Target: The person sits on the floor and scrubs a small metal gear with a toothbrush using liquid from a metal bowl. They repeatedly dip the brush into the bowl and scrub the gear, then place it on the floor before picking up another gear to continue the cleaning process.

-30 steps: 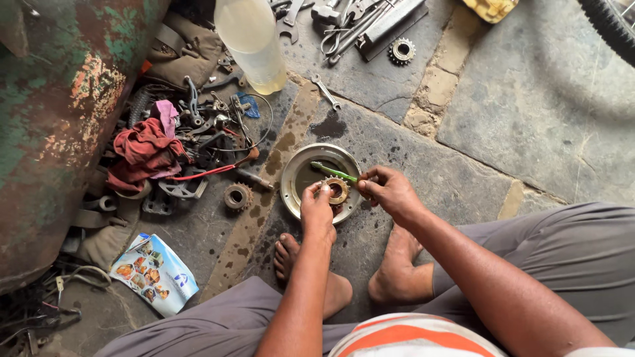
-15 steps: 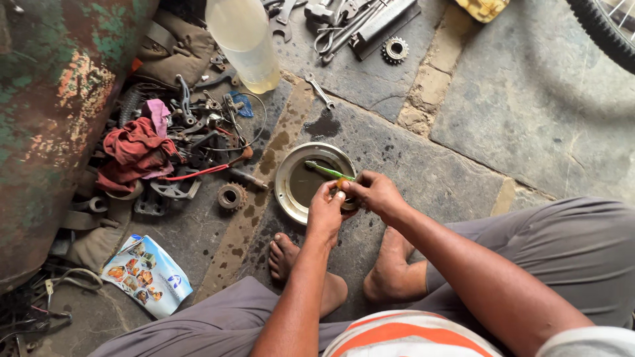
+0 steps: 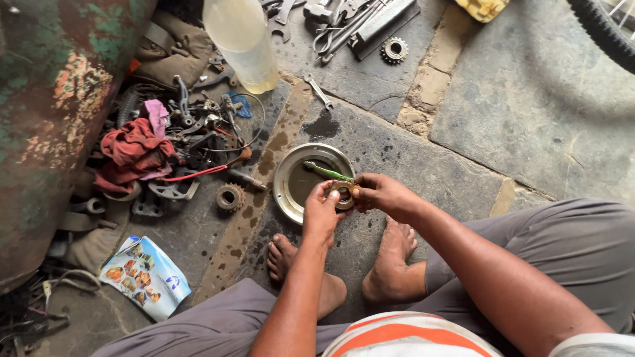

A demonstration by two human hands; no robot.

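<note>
I squat on a stone floor over a round metal bowl [image 3: 286,177] holding dark liquid. My left hand [image 3: 322,210] grips a small metal ring-shaped part [image 3: 343,193] at the bowl's near right rim. My right hand [image 3: 382,194] holds a green-handled brush [image 3: 324,171] whose head reaches over the bowl, and its fingers also touch the ring. Both hands meet at the part, just above my bare feet [image 3: 395,254].
A heap of greasy parts, cables and a red rag [image 3: 132,149] lies left, with a sprocket [image 3: 229,197] beside it. A plastic bottle [image 3: 241,41] stands behind. Wrenches, pliers and a cog [image 3: 394,49] lie at the back. A rusty green drum [image 3: 46,112] stands far left, a printed packet [image 3: 144,276] near-left.
Both hands stay together at the bowl's rim holding the ring part. The brush has shifted slightly over the bowl. The view has drifted a little.
</note>
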